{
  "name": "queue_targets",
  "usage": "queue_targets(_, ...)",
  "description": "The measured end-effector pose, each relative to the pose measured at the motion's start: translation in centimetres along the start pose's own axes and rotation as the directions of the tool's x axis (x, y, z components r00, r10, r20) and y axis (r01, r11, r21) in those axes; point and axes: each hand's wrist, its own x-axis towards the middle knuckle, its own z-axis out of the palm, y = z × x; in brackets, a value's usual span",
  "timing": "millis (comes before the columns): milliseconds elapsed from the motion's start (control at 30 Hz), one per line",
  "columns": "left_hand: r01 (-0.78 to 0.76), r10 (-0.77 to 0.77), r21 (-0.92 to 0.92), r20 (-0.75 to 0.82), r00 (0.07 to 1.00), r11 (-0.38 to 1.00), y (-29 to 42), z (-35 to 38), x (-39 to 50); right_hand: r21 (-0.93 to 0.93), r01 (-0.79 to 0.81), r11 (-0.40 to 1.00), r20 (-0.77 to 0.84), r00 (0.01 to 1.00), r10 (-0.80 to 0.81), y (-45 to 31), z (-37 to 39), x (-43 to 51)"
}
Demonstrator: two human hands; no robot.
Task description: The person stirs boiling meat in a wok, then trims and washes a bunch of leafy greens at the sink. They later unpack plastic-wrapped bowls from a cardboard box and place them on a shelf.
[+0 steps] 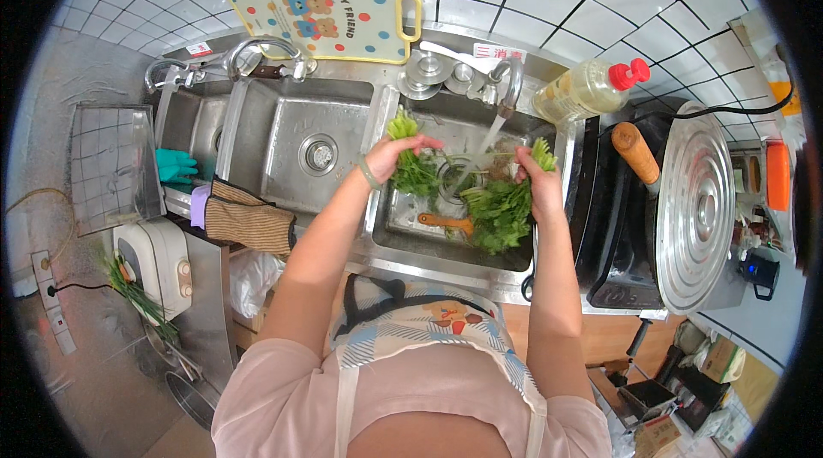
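Note:
Over the right-hand steel sink basin (418, 233), my left hand (395, 159) is closed around a small bunch of leafy green herbs (415, 172), its stems up and leaves hanging down. My right hand (539, 178) grips a larger bunch (498, 213), whose leaves spread low in the basin. A thin stem seems to stretch between the two hands. Water runs from the faucet (511, 88) between them, toward the drain (456, 178), which is partly hidden by water and greens. An orange-handled tool (443, 220), perhaps a peeler, lies on the basin floor, its head hidden under leaves.
A cutting board (379, 8) leans on the tiles behind. Steel lids (427, 69) and a bottle with a red cap (572, 94) stand at the back. At right, a large lidded pan (697, 207) sits on a cooker. A striped cloth (251, 217) hangs over the left basins' front edge.

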Motion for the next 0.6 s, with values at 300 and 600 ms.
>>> queue_targets(300, 0.017, -0.026, -0.101, -0.087, 0.996, 0.995, 1.6, 2.0, 1.2, -0.314, -0.062, 0.947, 0.16, 0.98, 0.117, -1.9, 3.1, -0.9)
queue_targets(600, 0.204, -0.148, 0.079, -0.449, 0.881, 0.976, -1.6, 8.4, 4.0, 0.279, -0.154, 0.948, -0.05, 0.983, 0.174, 3.5, 8.2, 2.3)
